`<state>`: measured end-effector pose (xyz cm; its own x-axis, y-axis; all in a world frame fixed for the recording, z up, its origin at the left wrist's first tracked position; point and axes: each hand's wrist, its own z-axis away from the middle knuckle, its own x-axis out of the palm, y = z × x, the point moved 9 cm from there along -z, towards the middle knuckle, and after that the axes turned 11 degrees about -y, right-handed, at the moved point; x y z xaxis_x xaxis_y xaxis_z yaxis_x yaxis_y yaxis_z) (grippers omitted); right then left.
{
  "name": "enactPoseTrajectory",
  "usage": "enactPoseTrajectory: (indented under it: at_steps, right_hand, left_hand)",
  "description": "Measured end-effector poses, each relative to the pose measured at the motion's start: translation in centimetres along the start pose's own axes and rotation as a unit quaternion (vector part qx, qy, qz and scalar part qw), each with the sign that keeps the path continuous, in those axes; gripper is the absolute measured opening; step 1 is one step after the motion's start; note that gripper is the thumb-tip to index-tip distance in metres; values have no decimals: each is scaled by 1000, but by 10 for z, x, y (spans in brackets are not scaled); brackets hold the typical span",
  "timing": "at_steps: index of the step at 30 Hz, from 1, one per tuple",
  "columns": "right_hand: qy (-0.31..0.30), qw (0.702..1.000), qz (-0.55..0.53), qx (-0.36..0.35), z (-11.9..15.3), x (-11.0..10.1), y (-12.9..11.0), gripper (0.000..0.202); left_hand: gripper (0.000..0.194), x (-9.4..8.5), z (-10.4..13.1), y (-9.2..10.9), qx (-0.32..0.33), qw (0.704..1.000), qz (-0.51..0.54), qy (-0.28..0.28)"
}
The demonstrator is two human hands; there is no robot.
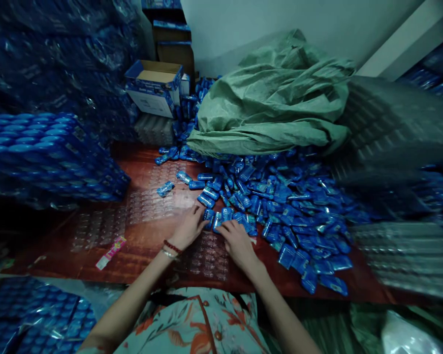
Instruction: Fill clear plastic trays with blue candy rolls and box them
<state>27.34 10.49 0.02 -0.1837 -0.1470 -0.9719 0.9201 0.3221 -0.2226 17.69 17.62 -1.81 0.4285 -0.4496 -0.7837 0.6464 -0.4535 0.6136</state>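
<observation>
My left hand (189, 227), with a red bead bracelet and a pale bangle on the wrist, has its fingers closed at a small blue pack (208, 216). Close beside it, my right hand (237, 242) has its curled fingertips on another blue pack (217, 221). More blue packs stand or lie in a short row just beyond my fingers. Under and between my hands is a clear plastic tray (208, 258) with rows of moulded hollows. A large heap of loose blue packs (288, 211) spreads to the right.
A green woven sack (276, 108) lies over the back of the heap. Stacked blue filled trays (51, 152) rise at left, near an open carton (153, 91). More clear trays (147, 196), a pink strip (110, 253) and nested trays (406, 253) lie on the red-brown table (143, 263).
</observation>
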Motion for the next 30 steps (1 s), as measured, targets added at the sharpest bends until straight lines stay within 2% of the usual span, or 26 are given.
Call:
enactPoseTrajectory:
  at_steps: [4, 7, 9, 12, 15, 18, 20, 23, 26, 30]
  right_hand:
    - [-84, 992, 72, -53, -25, 7, 10, 43]
    - [-99, 990, 74, -65, -27, 11, 18, 54]
    - [-90, 993, 50, -63, -22, 10, 27, 64]
    - [-44, 998, -26, -47, -8, 3, 46, 67]
    - [61, 988, -139, 6, 12, -10, 71, 48]
    - [166, 960, -205, 91, 33, -17, 94, 30]
    - [188, 953, -205, 125, 38, -17, 98, 26]
    - [168, 958, -191, 132, 27, -17, 91, 25]
    - [133, 965, -170, 151, 3, -20, 82, 27]
    - [-23, 977, -93, 189, -35, -9, 73, 51]
  left_hand:
    - [68, 21, -30, -8, -13, 997, 19, -71]
    - [73, 26, -33, -16, 5, 992, 52, -116]
    - [71, 23, -29, -18, 30, 991, 68, -115]
    - [65, 17, -21, -21, 61, 989, 84, -101]
    - [55, 14, -17, -27, 61, 990, 100, -84]
    - [41, 2, -15, -34, 46, 988, 143, -24]
    - [29, -5, -12, -37, 26, 982, 189, 17]
    - [21, -14, 1, -42, -26, 967, 242, 67]
    - [24, -25, 21, -44, -83, 957, 255, 115]
    - [28, -28, 45, -38, -94, 954, 258, 117]
